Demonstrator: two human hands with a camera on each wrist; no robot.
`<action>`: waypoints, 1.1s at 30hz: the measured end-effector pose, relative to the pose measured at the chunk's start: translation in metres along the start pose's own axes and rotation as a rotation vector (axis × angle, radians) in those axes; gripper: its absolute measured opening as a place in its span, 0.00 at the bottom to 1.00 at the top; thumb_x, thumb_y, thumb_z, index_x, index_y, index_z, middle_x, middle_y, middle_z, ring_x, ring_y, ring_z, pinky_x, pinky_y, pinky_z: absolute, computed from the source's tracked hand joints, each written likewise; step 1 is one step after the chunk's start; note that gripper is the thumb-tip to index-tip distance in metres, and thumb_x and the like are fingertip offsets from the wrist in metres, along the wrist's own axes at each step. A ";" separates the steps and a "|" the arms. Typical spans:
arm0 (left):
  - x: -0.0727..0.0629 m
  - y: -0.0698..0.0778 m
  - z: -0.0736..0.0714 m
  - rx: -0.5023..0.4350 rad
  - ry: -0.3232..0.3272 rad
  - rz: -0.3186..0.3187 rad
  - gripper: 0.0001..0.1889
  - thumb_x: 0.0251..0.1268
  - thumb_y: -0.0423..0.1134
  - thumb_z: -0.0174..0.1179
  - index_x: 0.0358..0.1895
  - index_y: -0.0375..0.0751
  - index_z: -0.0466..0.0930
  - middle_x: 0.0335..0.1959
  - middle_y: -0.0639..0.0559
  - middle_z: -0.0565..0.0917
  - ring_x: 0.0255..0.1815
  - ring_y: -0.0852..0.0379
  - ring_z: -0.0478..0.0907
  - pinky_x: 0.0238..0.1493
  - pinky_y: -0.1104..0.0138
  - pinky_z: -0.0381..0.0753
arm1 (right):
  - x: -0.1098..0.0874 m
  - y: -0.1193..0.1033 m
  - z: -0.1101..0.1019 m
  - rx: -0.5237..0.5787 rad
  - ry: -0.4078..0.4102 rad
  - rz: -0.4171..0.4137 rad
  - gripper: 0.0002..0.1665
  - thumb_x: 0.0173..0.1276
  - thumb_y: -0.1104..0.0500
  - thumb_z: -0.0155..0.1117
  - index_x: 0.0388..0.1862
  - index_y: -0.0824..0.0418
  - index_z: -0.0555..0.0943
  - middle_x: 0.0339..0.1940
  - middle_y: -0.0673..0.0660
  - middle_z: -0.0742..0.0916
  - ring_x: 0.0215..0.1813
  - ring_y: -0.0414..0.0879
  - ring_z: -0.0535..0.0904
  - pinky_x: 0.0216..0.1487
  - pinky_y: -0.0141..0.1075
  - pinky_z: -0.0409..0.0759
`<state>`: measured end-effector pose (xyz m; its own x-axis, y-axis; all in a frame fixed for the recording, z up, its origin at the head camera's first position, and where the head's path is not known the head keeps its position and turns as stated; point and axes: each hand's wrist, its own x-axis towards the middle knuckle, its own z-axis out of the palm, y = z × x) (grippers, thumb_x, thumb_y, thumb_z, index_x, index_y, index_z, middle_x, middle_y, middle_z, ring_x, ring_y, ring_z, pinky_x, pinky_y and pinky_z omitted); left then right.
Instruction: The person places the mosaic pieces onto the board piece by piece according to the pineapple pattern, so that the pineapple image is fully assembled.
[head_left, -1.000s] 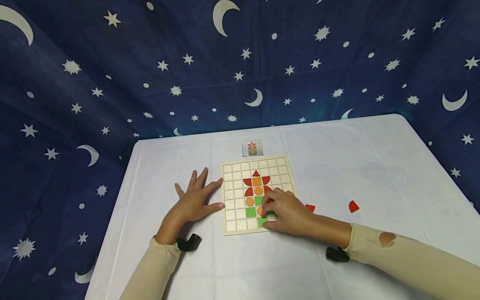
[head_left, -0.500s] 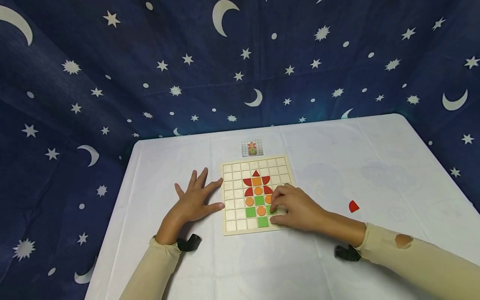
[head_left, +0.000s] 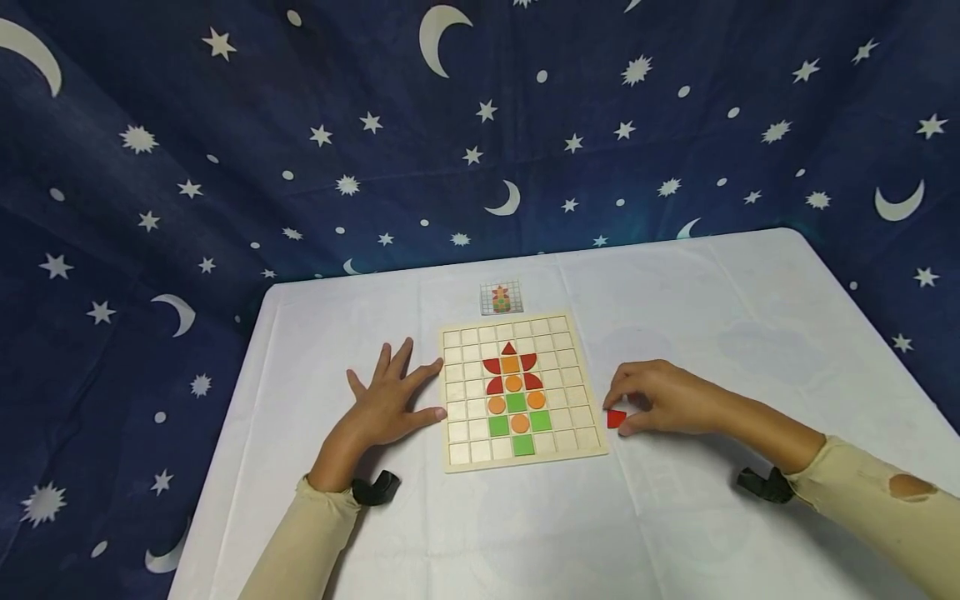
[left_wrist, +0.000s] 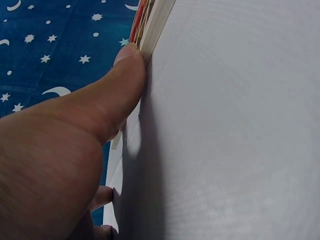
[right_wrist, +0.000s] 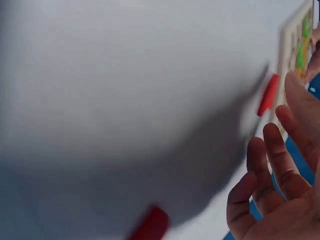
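A wooden grid board [head_left: 468, 433] lies on the table, bearing red, orange and green flat pieces in a figure. The thumb and index finger of my left hand [head_left: 386, 408] touch its left edge, fingers spread. In the left wrist view the thumb [left_wrist: 125, 75] meets the board's rim. My right hand [head_left: 667, 400] is just right of the board, fingertips around a loose red piece [head_left: 616, 419] on the cloth. The right wrist view shows the fingers parted, with that piece beyond them. A second red piece [right_wrist: 150, 225] appears there; the right hand hides it from the head view.
A small pattern card [head_left: 501, 297] with a similar figure lies behind the board. White cloth covers the table [head_left: 525, 533]. A dark blue curtain [head_left: 375, 150] with moons and stars hangs behind it. Black wrist-worn devices [head_left: 765, 485] sit under both forearms.
My right hand has left the green piece on the board's right side and moved right to the loose red piece. The green piece stays in the grid. The left hand has held its place.
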<state>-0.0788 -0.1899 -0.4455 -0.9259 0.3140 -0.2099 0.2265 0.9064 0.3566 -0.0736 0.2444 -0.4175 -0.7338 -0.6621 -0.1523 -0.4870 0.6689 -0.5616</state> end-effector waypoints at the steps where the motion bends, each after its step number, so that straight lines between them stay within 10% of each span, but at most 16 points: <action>1: 0.000 0.000 0.000 0.000 0.001 0.001 0.43 0.58 0.69 0.67 0.77 0.64 0.66 0.86 0.40 0.43 0.84 0.28 0.32 0.61 0.16 0.28 | -0.001 0.002 0.002 0.004 -0.004 -0.007 0.17 0.56 0.54 0.82 0.45 0.45 0.90 0.40 0.39 0.84 0.41 0.38 0.76 0.42 0.30 0.76; 19: -0.001 -0.002 0.002 -0.006 0.014 0.012 0.44 0.58 0.68 0.67 0.78 0.63 0.65 0.85 0.39 0.44 0.84 0.28 0.33 0.61 0.16 0.28 | 0.009 -0.004 0.011 0.109 0.181 -0.058 0.12 0.57 0.61 0.81 0.34 0.45 0.87 0.31 0.38 0.83 0.34 0.34 0.76 0.37 0.29 0.77; 25: -0.001 -0.003 0.002 -0.016 0.015 0.014 0.44 0.58 0.68 0.67 0.78 0.63 0.65 0.85 0.39 0.44 0.84 0.28 0.32 0.61 0.16 0.28 | 0.021 -0.030 0.025 0.304 0.115 0.015 0.12 0.63 0.63 0.76 0.45 0.50 0.90 0.41 0.41 0.88 0.40 0.37 0.79 0.41 0.29 0.79; 33: 0.000 -0.003 0.003 -0.017 0.016 0.013 0.43 0.58 0.67 0.68 0.77 0.64 0.65 0.86 0.40 0.44 0.84 0.29 0.32 0.61 0.16 0.27 | 0.037 -0.053 0.054 0.347 0.114 -0.043 0.09 0.60 0.65 0.77 0.34 0.50 0.89 0.29 0.42 0.87 0.31 0.34 0.77 0.36 0.29 0.80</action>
<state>-0.0791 -0.1915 -0.4489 -0.9276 0.3211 -0.1910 0.2334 0.8973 0.3746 -0.0495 0.1659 -0.4367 -0.7740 -0.6319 -0.0416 -0.3432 0.4738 -0.8110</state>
